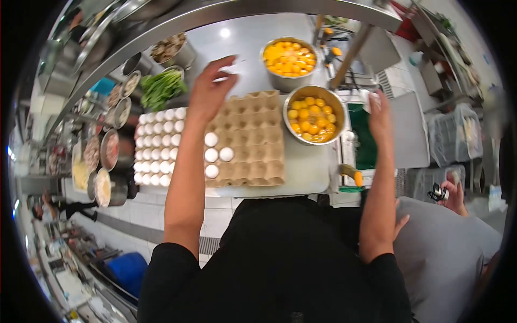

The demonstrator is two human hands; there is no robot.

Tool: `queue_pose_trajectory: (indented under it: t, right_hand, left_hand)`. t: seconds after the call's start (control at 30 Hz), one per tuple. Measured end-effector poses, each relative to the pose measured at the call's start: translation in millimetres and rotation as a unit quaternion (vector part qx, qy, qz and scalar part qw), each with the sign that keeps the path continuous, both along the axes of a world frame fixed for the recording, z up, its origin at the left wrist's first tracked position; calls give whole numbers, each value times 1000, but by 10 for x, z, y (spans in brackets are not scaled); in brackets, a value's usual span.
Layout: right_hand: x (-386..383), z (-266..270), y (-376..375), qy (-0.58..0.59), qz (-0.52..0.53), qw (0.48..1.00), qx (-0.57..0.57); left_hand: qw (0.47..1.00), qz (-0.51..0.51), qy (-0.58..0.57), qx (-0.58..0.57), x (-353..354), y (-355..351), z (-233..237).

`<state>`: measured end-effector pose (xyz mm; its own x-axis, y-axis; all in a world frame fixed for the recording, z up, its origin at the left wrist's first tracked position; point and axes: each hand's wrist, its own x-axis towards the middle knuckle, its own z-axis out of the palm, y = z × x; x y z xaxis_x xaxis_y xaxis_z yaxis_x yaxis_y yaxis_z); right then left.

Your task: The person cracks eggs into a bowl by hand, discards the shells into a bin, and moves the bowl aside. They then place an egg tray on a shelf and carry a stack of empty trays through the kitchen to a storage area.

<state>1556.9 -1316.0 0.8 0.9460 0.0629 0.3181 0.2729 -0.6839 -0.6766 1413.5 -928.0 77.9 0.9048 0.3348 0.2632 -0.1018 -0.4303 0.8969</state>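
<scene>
Black short-sleeved top — sleeves ending near the elbows — left hand (209, 92) and right hand (379, 113) bare.

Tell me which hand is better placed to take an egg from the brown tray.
Likely left. The left hand is at the tray, close to the eggs; the right hand is beside the bowl, farther.

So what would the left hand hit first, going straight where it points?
The left hand would likely meet bare steel counter past the egg tray; the far yolk bowl lies right of that line.
</scene>
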Motion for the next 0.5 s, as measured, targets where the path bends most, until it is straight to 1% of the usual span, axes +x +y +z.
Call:
queue_pose_trajectory:
  t: [0.03, 0.07, 0.1, 0.13, 0.17, 0.2, 0.23, 0.27, 0.3, 0.33, 0.37, 0.4, 0.43, 0.5]
  right_hand:
    - [-1, 30, -91, -27, -9, 999, -23]
    - [-218, 320, 66, -32, -23, 999, -10]
    - [-372, 452, 230, 14, 23, 999, 26]
    - [-514, 513, 419, 60, 65, 994, 61]
    - [-692, 520, 693, 143, 146, 974, 99]
    - [-889, 504, 990, 226, 225, 938, 132]
    - [-1061, 245, 1300, 111, 319, 940, 54]
    - [-1249, 255, 1595, 215, 387, 896, 6]
    - [-1432, 57, 1864, 41, 433, 899, -52]
    - [-1569, -115, 2105, -5, 472, 881, -40]
    - [-1699, -165, 2277, 10, 488, 869, -78]
    - [-1792, -205, 2394, 26, 499, 858, -117]
    - [-1829, -299, 2486, 24, 493, 861, -125]
    - [-1815, -463, 2529, -15, 524, 833, -177]
  left_hand:
    - [997, 65, 13, 47, -206, 367, -124]
    - [989, 112, 56, 76, -465, 671, -272]
    - [977, 157, 101, 103, -743, 814, -371]
    - [961, 183, 173, 110, -966, 761, -367]
    - [941, 207, 244, 113, -1147, 695, -376]
    - [949, 203, 223, 88, -1283, 721, -671]
    - [946, 206, 238, 75, -1348, 614, -805]
    - [939, 202, 227, 162, -1344, 462, -833]
    - [923, 210, 242, 213, -1299, 323, -844]
    - [905, 216, 256, 263, -1271, 232, -852]
    - [906, 219, 254, 259, -1269, 200, -882]
    - [888, 236, 259, 298, -1241, 158, -931]
    - [869, 251, 261, 336, -1182, 106, -968]
    - [880, 248, 249, 318, -1173, 81, -1002]
